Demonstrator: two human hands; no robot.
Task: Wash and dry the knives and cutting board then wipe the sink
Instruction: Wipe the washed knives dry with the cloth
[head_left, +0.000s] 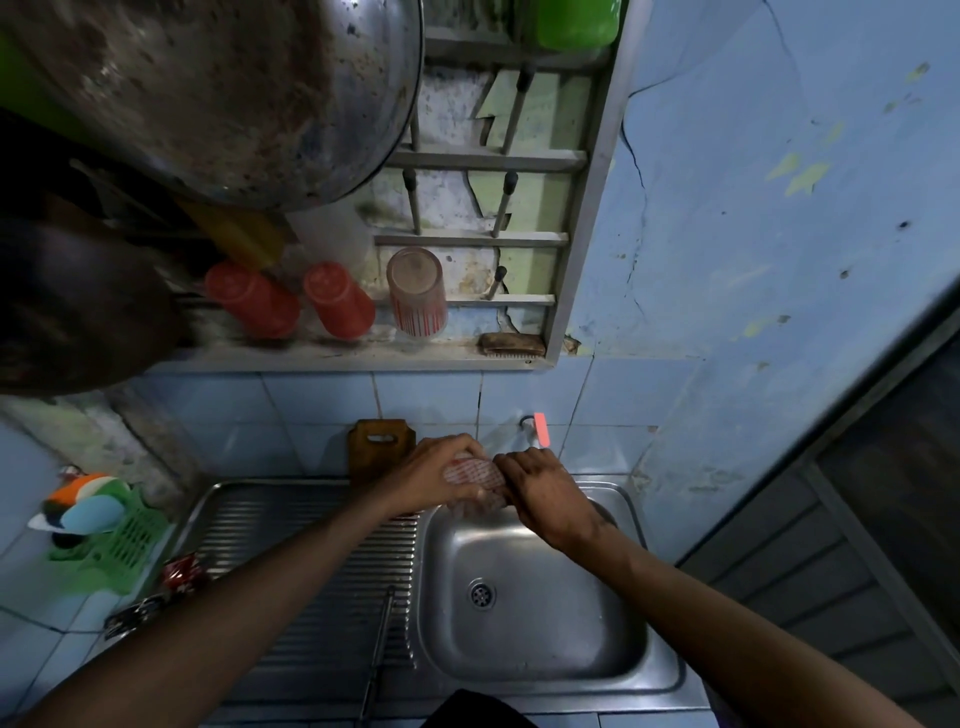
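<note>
Both hands, the left hand (436, 470) and the right hand (545, 491), squeeze a checked cloth (475, 475) over the sink (530, 623). The cutting board (382, 447) stands against the wall and a knife (379, 639) lies on the drainer, so washing looks done. Wiping the sink is probably left.

Both hands, left hand (434, 475) and right hand (545, 493), grip what looks like a checked cloth (474, 475) over the sink (530, 597), cutting board (382, 447) behind.

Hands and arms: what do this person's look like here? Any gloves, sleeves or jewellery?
Both forearms are bare right down to the frame's lower edge, so no sleeves show. The left hand and right hand wear no gloves. No rings, watch or bracelet are visible on fingers or wrists, though the light is dim.
</note>
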